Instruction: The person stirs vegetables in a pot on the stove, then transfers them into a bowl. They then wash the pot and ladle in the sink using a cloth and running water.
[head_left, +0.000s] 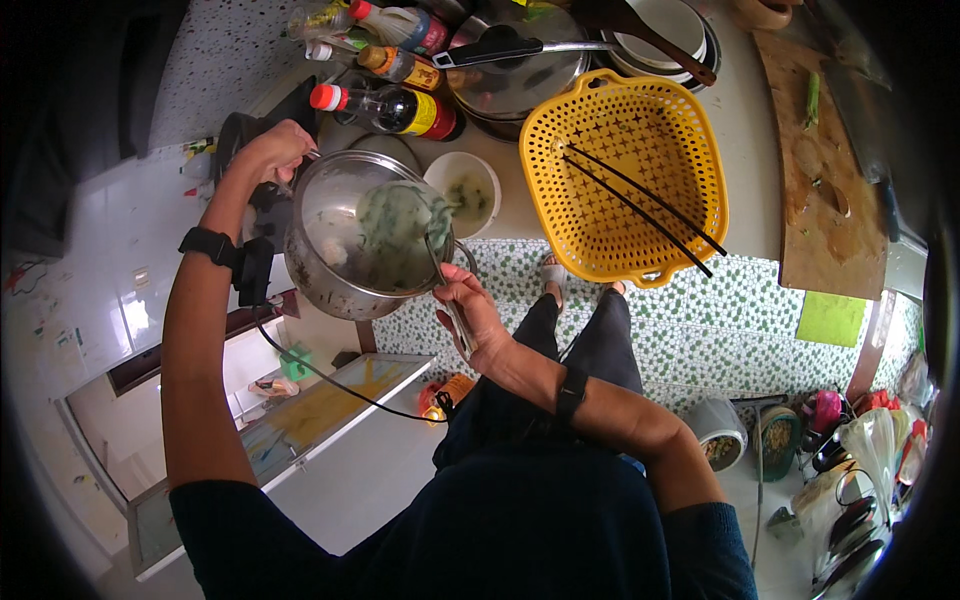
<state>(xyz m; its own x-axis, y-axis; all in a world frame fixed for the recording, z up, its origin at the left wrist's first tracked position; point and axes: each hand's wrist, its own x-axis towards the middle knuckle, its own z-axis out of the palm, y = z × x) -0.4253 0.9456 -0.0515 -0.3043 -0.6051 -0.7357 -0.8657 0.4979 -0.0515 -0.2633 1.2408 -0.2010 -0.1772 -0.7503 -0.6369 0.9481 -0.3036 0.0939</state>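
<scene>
My left hand (277, 152) grips one side handle of a stainless steel pot (330, 289), which is tilted to the right. Pale soup with leafy greens (394, 232) lies inside, pooled towards the pot's right rim. In my right hand (476, 319) is a metal utensil (442, 274), probably a ladle or spoon, held by its handle at that rim. Its working end is partly hidden among clumped greens. Just beyond the rim stands a white bowl (457, 169) with some soup and greens in it. Whether the pot touches the bowl, I cannot tell.
Right of the bowl, a yellow plastic colander (534, 180) carries two dark chopsticks (645, 202) and overhangs the counter edge. Several sauce bottles (409, 112) and a lidded pan (517, 82) stand behind. A wooden cutting board (810, 225) and a cleaver (859, 127) lie far right.
</scene>
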